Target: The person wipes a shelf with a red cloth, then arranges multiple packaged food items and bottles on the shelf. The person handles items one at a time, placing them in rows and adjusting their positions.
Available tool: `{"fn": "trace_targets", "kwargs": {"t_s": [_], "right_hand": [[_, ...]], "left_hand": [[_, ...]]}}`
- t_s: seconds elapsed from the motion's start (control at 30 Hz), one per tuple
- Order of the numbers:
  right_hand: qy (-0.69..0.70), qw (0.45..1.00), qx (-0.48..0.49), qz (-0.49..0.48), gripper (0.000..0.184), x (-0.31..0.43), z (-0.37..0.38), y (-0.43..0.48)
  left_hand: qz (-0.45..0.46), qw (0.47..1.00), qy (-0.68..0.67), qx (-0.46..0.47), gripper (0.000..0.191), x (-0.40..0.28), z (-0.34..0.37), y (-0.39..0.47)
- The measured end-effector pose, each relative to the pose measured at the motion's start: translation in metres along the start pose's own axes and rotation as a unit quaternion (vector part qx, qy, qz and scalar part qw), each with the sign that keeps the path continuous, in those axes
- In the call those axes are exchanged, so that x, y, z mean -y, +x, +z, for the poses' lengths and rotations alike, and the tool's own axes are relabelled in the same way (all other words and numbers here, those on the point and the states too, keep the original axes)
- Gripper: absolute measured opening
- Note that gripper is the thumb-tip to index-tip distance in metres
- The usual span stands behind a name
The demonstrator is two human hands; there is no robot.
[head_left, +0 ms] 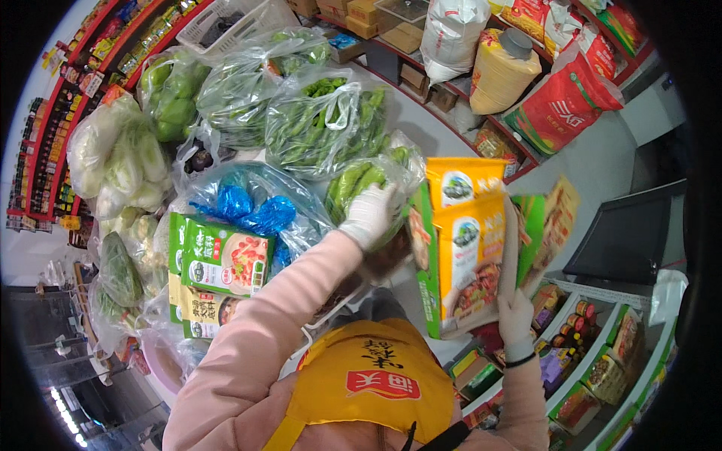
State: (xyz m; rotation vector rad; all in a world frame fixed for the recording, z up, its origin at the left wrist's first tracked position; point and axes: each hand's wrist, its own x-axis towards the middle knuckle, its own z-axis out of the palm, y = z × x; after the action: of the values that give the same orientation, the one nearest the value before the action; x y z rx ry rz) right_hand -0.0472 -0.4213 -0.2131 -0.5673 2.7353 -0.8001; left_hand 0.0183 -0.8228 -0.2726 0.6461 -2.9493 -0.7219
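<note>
My right hand (515, 320), in a white glove, grips a cardboard display box (430, 270) with green sides by its beige edge. Orange seasoning packets (465, 242) fill its front. A green and yellow piece (544, 231) beside them is blurred; I cannot tell whether it is a flap or a packet. My gloved left hand (369, 217) is on a clear plastic bag of long green vegetables (361, 183); its fingertips are partly hidden, so its grip is unclear. Left of that arm, green hotpot seasoning packets (225, 253) and a beige packet (206, 307) lie beside a clear bag with blue plastic knots (254, 208).
Bagged green peppers (175, 101), bagged cabbages (121, 152) and a white plastic crate (242, 25) spread across the far left. A red sack (567, 101) leans on the right shelf. A dark monitor (617, 234) and stocked shelves (586, 361) stand at right.
</note>
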Motion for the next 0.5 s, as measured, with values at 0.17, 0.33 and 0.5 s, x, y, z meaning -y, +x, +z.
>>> {"fn": "trace_targets", "kwargs": {"t_s": [0.17,0.33,0.5], "right_hand": [[-0.088,0.995,-0.04,0.04,0.024,-0.045,-0.013,-0.054],[-0.02,0.989,-0.045,0.141,0.026,-0.067,-0.004,-0.094],[0.008,0.982,-0.048,0.182,0.026,-0.071,0.014,-0.103]], "left_hand": [[0.088,0.958,0.261,0.075,0.088,-0.024,0.059,0.07],[0.095,0.935,0.228,0.254,0.098,-0.001,0.062,0.11],[0.144,0.917,0.288,0.236,0.061,0.039,0.073,0.103]]}}
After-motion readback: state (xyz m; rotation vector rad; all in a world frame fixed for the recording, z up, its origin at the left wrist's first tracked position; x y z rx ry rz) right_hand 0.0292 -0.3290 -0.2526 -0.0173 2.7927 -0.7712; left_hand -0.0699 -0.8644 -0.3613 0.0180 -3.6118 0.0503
